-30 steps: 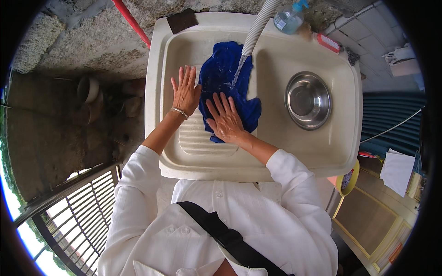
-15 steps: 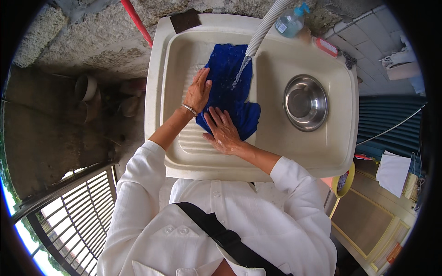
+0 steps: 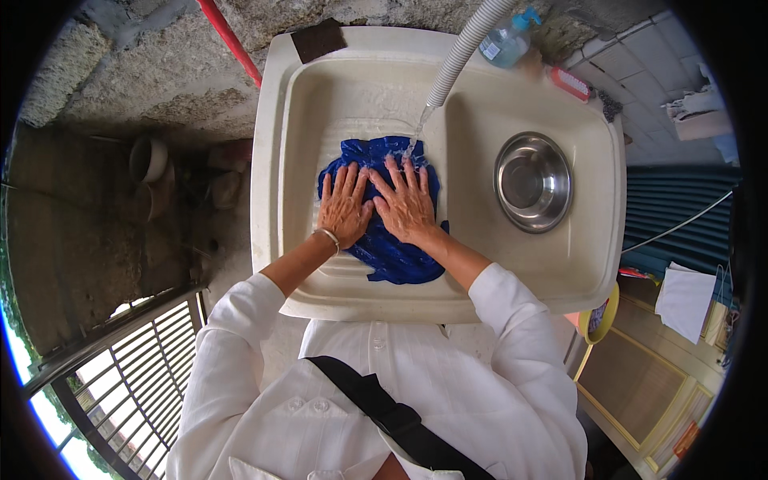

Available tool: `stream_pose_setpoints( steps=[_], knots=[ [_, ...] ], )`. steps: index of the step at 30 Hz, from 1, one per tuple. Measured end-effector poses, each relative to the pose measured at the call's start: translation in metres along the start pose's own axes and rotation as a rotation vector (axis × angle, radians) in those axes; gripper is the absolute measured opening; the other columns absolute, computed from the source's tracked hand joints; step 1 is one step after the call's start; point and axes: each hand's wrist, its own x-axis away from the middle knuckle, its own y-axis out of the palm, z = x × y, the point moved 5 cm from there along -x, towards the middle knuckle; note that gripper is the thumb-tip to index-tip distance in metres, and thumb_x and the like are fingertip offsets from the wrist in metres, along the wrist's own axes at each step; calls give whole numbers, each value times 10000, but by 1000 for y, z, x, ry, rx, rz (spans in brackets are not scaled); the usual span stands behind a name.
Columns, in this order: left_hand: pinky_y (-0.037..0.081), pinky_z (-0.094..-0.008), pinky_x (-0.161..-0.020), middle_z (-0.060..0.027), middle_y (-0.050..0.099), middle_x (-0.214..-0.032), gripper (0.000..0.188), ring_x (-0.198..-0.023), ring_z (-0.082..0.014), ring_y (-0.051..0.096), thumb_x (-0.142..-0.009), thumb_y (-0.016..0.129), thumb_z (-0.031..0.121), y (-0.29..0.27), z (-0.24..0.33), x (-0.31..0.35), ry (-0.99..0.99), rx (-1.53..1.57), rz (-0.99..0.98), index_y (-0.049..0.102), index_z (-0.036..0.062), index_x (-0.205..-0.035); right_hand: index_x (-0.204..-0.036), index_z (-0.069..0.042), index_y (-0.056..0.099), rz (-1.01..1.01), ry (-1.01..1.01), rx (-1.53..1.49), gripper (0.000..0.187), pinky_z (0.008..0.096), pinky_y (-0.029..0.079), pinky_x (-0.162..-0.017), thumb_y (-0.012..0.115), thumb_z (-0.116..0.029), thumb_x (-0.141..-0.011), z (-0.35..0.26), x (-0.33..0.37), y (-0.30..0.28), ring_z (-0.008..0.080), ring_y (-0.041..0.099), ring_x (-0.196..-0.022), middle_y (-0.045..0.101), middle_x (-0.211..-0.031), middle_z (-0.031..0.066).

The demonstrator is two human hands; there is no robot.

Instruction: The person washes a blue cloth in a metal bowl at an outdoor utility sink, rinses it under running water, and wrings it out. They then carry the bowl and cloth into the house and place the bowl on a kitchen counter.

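A wet, crumpled blue cloth (image 3: 398,254) lies on the ribbed washboard side of a cream laundry sink (image 3: 270,200). My left hand (image 3: 344,210) presses flat on the cloth's left part, fingers spread and pointing away from me. Beside it my right hand (image 3: 406,210) lies flat on the right part, fingers spread too, the thumbs close together. Water runs from a grey ribbed hose (image 3: 462,60) onto the cloth's far edge, near my right fingertips. Some of the cloth is hidden beneath both palms.
A steel bowl (image 3: 534,182) sits in the right basin. Along the far rim are a dark pad (image 3: 318,40), a blue pump bottle (image 3: 506,42) and a red-and-white brush (image 3: 570,83). A red pipe (image 3: 230,42) runs down the rough wall; a yellow bucket (image 3: 606,314) stands lower right.
The cloth has been drawn toward me and bunched up. My right hand has moved forward, level with my left, which has come slightly nearer. Water now lands at the cloth's far edge.
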Motion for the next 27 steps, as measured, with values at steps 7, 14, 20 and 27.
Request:
stream_pose_setpoints(
  steps=[7, 14, 20, 27],
  knots=[
    [124, -495, -1067, -150, 227, -1432, 552, -1332, -318, 177, -855, 425, 252, 16, -12, -57, -31, -16, 166, 278, 78, -1358, -1362, -113, 295, 23, 40, 20, 530, 580, 134, -1026, 451, -253, -875, 25, -50, 10, 399, 136, -1315, 196, -1436, 155],
    [100, -445, -1084, -166, 204, -1434, 609, -1337, -324, 155, -843, 452, 257, -1, 3, -18, 21, 37, 8, 241, 38, -1370, -1354, -186, 338, -86, -14, -6, 513, 564, 143, -1030, 458, -304, -869, 13, -10, -1, 383, 209, -1293, 201, -1439, 135],
    [115, -469, -1075, -149, 248, -1423, 538, -1330, -302, 186, -867, 389, 270, 15, -16, -71, -20, -47, 177, 289, 49, -1346, -1332, -125, 354, 156, -4, 116, 486, 580, 165, -1015, 440, -261, -873, 31, -62, 5, 381, 287, -1259, 264, -1409, 157],
    [90, -469, -1082, -181, 165, -1442, 659, -1346, -324, 129, -839, 455, 303, -2, 5, 11, 61, 55, -75, 192, 40, -1384, -1357, -140, 329, -105, -76, -46, 525, 601, 104, -1019, 441, -326, -879, -4, 10, -3, 351, 164, -1324, 235, -1425, 134]
  ],
)
